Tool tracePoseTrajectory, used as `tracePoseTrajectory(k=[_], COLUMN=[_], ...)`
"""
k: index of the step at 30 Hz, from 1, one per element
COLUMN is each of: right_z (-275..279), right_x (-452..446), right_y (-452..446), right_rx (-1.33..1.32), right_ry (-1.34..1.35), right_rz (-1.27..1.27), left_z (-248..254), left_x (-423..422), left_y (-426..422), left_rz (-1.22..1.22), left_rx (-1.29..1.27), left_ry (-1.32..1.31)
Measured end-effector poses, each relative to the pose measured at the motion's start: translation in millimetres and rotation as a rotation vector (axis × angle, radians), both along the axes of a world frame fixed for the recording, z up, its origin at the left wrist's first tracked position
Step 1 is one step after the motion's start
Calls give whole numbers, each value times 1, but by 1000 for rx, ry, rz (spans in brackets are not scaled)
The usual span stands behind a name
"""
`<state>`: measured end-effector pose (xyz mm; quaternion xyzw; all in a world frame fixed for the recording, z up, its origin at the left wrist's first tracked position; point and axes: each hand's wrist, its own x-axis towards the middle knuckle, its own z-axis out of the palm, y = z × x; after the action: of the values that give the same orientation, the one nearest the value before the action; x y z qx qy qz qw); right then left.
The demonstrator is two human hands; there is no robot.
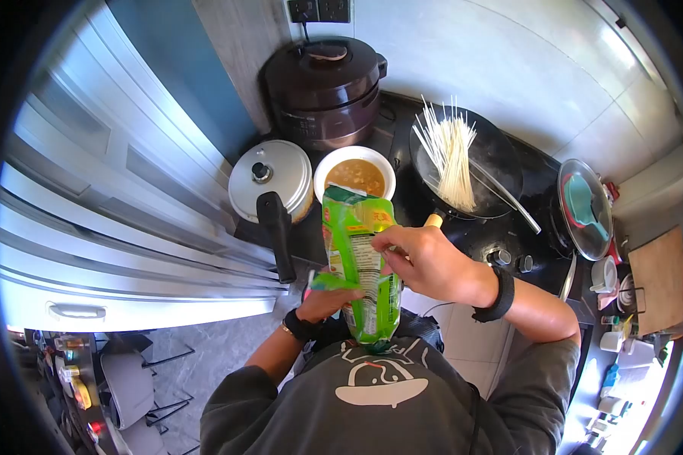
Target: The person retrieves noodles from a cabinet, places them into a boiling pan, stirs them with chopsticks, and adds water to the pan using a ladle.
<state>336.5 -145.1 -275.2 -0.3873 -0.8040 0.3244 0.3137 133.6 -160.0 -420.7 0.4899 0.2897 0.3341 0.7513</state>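
Observation:
A bright green printed food packet (368, 265) is upright in front of my chest. My left hand (330, 302) is closed on its left side, where a green strip of packaging sticks out. The fingers of my right hand (432, 262) are bent and pinched against the packet's right side. Just beyond the packet stands a white bowl (320, 182) of brown soup or sauce. Dry noodles (455, 163) fan upward out of a dark wok (505, 163), with a metal utensil (508, 197) leaning over the rim. What is inside the packet is hidden.
A lidded silver pot (243, 182) with a black handle (275, 235) is left of the bowl. Behind stands a brown electric cooker (322, 110). Stove knobs (501, 256) lie in front of the wok. At right are a glass lid (596, 239), a teal utensil (579, 197) and a wooden board (655, 284).

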Motion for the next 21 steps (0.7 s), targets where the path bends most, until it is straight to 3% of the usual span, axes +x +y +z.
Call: tracePoseTrajectory(k=[3,6,7,9,11,16,17,19,21], right_z=[-3,-9,-9,-8,-14,-21,-27,-36,-31], right_x=[-3,-3,-2,-2,-3,-15,-14,-11,-6], right_y=[5,10,11,12,14,20,21,23,20], right_rx=[-236,-305,-304,-426,-448,-563,-562,-654,-616], right_ry=[-128,216,215,-81,-50,38,39,298,218], right_rz=[-71,-296,-300,-189,-176,-176,-176,-151,-151], left_z=[21,22,20,10,9,38,37,27,13], left_x=[0,-4,-6,-4,-6,-7,-7,-7,1], left_y=[-1,0,-1,-1,-1,2,3,6,5], left_rz=[-43,-59,-48,-59,-73,-213,-213,-216,-186], left_rx=[-41,-66,-67,-106,-147,-101,-101,31,53], left_ry=[-5,46,89,20,-48,91,91,73,-47])
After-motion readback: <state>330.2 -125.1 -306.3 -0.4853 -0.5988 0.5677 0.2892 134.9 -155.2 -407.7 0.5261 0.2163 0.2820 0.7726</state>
